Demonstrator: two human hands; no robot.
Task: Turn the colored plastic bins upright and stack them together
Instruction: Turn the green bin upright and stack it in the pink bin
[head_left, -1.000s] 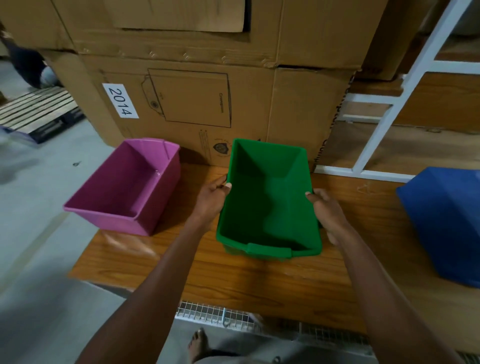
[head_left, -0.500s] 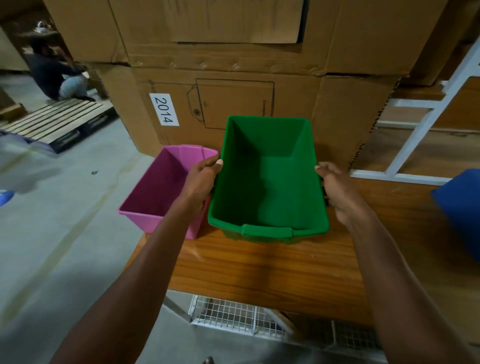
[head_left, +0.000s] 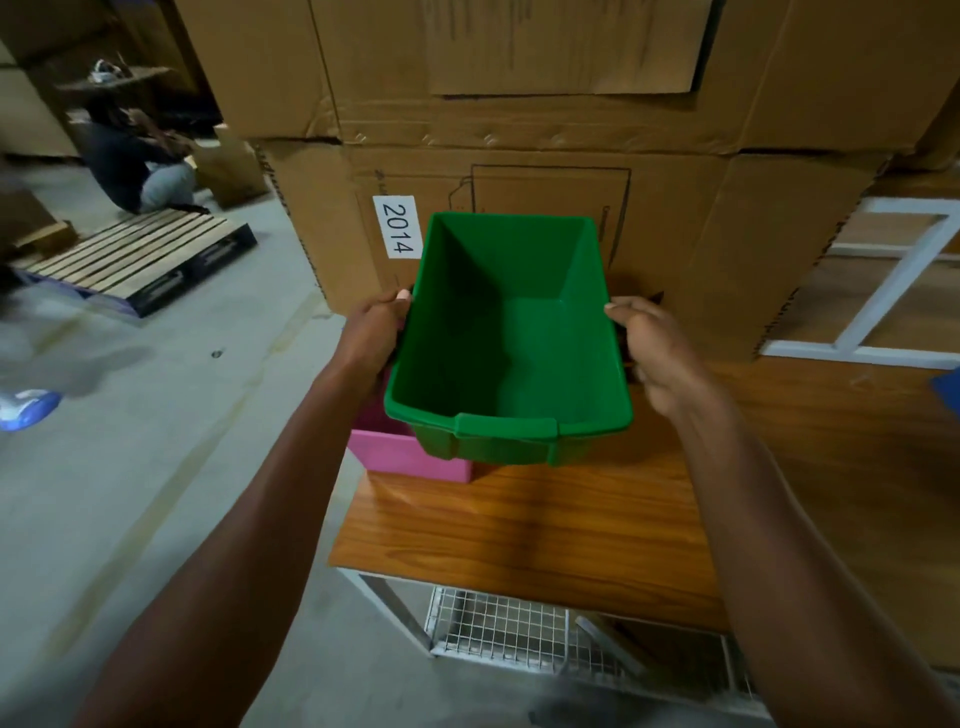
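Fingers of both hands curl around the long rims of the green bin (head_left: 511, 332), left hand (head_left: 375, 332) on its left edge, right hand (head_left: 655, 345) on its right. Cardboard boxes (head_left: 519, 130) rise behind, 1 labelled 2014. Below, the wooden table (head_left: 519, 525) carries the pink bin (head_left: 410, 460); the upright green bin hangs over it, covering most of it.

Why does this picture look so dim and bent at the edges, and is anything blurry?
Head view: wide-angle lens bows the cardboard boxes and stretches both forearms; lighting is dim, no glare; the green bin, held by left hand and right hand, is sharp and casts a soft shadow on the wooden table; the floor's left edge is smeared.
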